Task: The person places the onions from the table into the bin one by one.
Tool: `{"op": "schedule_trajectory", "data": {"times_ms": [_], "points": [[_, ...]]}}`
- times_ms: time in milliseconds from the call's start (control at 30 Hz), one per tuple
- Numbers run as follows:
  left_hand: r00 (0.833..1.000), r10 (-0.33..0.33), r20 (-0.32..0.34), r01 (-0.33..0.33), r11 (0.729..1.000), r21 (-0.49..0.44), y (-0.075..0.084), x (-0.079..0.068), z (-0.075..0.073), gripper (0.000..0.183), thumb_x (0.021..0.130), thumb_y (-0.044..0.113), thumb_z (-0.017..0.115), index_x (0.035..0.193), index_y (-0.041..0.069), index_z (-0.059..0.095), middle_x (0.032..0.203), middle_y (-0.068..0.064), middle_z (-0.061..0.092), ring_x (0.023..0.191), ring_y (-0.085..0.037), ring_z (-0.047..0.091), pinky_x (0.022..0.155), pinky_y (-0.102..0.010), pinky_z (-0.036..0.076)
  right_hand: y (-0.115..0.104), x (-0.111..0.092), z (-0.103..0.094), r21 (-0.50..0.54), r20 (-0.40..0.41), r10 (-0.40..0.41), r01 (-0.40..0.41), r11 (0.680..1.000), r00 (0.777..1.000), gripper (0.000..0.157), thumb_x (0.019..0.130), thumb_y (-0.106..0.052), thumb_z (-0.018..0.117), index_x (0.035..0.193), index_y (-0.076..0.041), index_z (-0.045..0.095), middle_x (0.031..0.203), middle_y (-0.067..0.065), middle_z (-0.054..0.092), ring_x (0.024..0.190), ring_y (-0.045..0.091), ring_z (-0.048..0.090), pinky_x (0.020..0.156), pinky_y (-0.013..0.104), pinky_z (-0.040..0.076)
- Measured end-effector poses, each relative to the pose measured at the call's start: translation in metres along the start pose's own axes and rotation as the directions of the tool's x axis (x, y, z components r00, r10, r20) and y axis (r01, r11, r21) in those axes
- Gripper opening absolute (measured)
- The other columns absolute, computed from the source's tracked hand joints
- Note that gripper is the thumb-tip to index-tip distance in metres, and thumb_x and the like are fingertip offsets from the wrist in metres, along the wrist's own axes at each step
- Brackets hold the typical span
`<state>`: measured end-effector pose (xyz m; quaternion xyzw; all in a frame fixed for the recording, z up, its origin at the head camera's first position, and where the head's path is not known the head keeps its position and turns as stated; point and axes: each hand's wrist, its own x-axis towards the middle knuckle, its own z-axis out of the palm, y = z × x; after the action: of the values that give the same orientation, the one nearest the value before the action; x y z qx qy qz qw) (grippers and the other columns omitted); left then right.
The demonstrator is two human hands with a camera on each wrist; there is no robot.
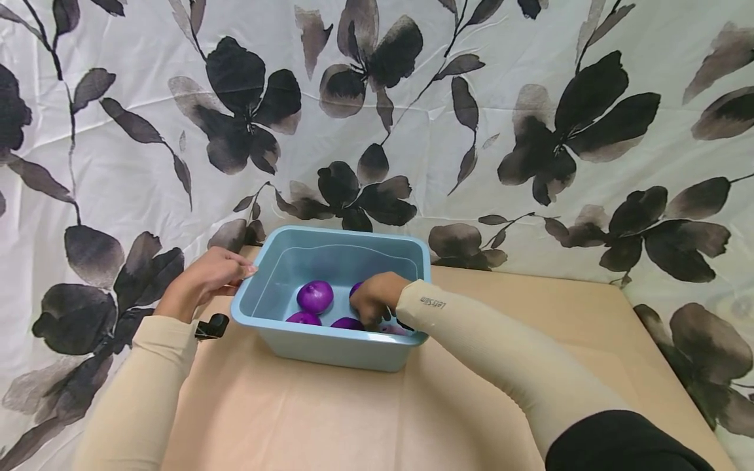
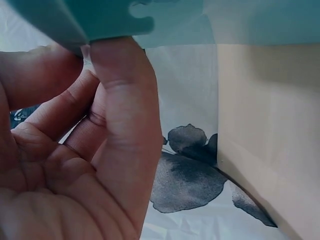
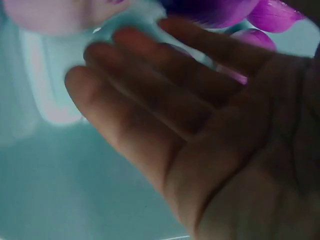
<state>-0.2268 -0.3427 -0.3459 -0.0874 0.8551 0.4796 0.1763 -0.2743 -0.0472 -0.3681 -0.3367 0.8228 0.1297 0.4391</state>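
A light-blue plastic tub (image 1: 341, 351) holds several shiny purple onions (image 1: 315, 297), and a paler pinkish one (image 3: 65, 15) shows in the right wrist view. At the tub's left end, my left hand (image 1: 215, 271) pinches the rim between thumb and forefinger; the left wrist view shows those fingertips right at the rim's underside. My right hand (image 1: 376, 299) reaches down inside the tub at its right end, among the onions. Seen from the right wrist, its fingers (image 3: 125, 120) are extended, with nothing gripped, and the fingertips lie close to the onions.
The tub stands on a tan-covered table (image 1: 471, 418), near its back edge. Behind it hangs a white cloth (image 1: 448, 150) printed with dark flowers, which also shows along the table's right side. A small black device (image 1: 213, 326) is strapped at the left wrist.
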Motion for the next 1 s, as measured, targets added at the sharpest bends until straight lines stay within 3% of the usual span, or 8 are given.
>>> {"op": "schedule_trajectory", "data": {"times_ms": [100,233,400,533,767,900,1000], "points": [[1.0,0.003,-0.002,-0.003,1.0,0.002,0.0,0.0,-0.001,0.045,0.104,0.016,0.06,0.139,-0.013,0.055,0.082,0.003,0.063,0.076,-0.008,0.065,0.07,-0.023,0.06,0.001,-0.004,0.0,-0.001,0.098,-0.016,0.017,1.0,0.995,0.009,0.089,-0.003,0.057,0.081,-0.003,0.062,0.123,0.027,0.071,0.107,0.034,0.074,0.082,0.038,0.062],[1.0,0.002,-0.002,-0.002,1.0,0.001,0.0,0.0,-0.002,0.045,0.105,0.016,0.06,0.139,-0.013,0.055,0.082,0.003,0.063,0.075,-0.007,0.064,0.069,-0.023,0.059,0.001,-0.007,0.001,0.015,0.145,-0.038,0.036,0.999,0.989,0.015,0.091,-0.003,0.056,0.079,-0.01,0.062,0.124,0.021,0.068,0.115,0.037,0.072,0.082,0.034,0.063],[1.0,-0.006,0.006,0.006,1.0,-0.013,0.001,0.0,-0.001,0.047,0.105,0.017,0.06,0.141,-0.013,0.054,0.083,0.004,0.066,0.076,-0.007,0.066,0.071,-0.023,0.06,0.0,-0.009,0.006,-0.001,0.074,-0.039,0.04,0.999,0.996,0.016,0.092,-0.007,0.06,0.08,-0.016,0.064,0.099,0.005,0.063,0.097,0.029,0.075,0.072,0.029,0.062],[1.0,-0.005,0.005,0.005,1.0,-0.011,0.001,0.001,0.0,0.047,0.105,0.016,0.06,0.141,-0.013,0.053,0.085,0.003,0.067,0.077,-0.007,0.066,0.071,-0.023,0.06,-0.001,-0.01,0.008,-0.02,0.007,0.01,-0.01,1.0,1.0,0.019,0.092,-0.008,0.062,0.076,-0.018,0.065,0.084,0.0,0.057,0.08,0.02,0.069,0.07,0.03,0.062],[1.0,-0.015,0.004,0.015,1.0,-0.007,0.0,0.004,0.002,0.047,0.104,0.016,0.06,0.141,-0.013,0.054,0.087,0.002,0.066,0.077,-0.007,0.066,0.071,-0.023,0.06,0.009,-0.014,0.004,0.022,-0.078,0.063,-0.061,0.998,0.995,0.013,0.091,-0.011,0.07,0.081,-0.017,0.074,0.08,-0.001,0.061,0.072,0.015,0.058,0.067,0.03,0.056],[1.0,-0.014,0.005,0.014,1.0,0.001,0.0,0.004,0.002,0.047,0.104,0.017,0.061,0.14,-0.012,0.055,0.091,0.001,0.066,0.078,-0.008,0.066,0.072,-0.023,0.061,0.02,-0.018,-0.002,-0.034,-0.15,0.046,-0.051,0.998,0.988,0.009,0.093,-0.009,0.069,0.089,-0.015,0.074,0.078,-0.002,0.056,0.072,0.014,0.051,0.064,0.028,0.046],[1.0,-0.01,0.001,0.01,1.0,0.018,0.001,0.003,0.0,0.046,0.104,0.017,0.06,0.139,-0.012,0.055,0.091,0.001,0.066,0.078,-0.008,0.066,0.071,-0.024,0.061,0.026,-0.021,-0.007,-0.03,-0.18,0.012,-0.018,0.999,0.984,0.007,0.093,-0.008,0.071,0.094,-0.013,0.074,0.081,0.0,0.057,0.075,0.016,0.052,0.068,0.031,0.052]]}}
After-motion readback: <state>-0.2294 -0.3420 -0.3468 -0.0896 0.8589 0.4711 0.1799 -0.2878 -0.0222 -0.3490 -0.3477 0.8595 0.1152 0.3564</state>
